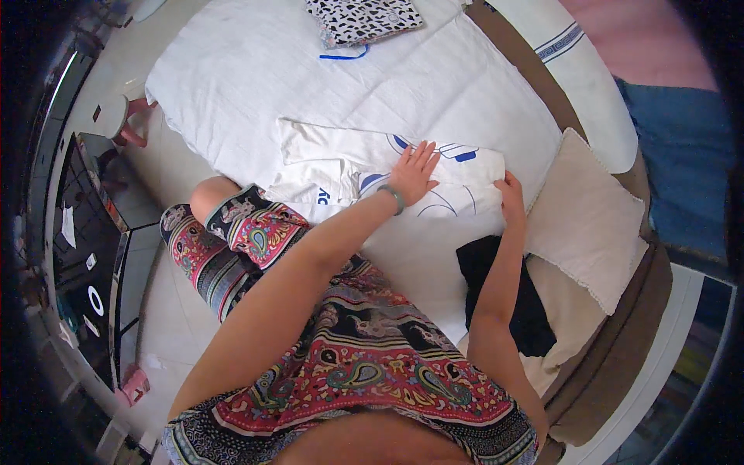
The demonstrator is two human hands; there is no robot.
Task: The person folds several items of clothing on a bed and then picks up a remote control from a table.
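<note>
A white T-shirt with blue print (pixel 331 142) lies partly folded on a white sheet (pixel 232 87). My left hand (pixel 414 174) rests flat on its printed part, palm down, fingers spread, with a bangle on the wrist. At the shirt's right end my right hand (pixel 510 195) has the edge between thumb and fingers. Part of the print is hidden under my left hand. The shirt's near left portion is bunched, with some lettering showing. Below my right hand, a black cloth (pixel 535 319) lies partly behind my forearm.
Folded black-and-white patterned fabric (pixel 366 23) with a blue strap (pixel 343 56) lies at the far side. A beige cushion (pixel 587 221) leans against the brown sofa (pixel 616 343) on the right. On the left stand a dark glossy table (pixel 81 232) and a small stool (pixel 107 116).
</note>
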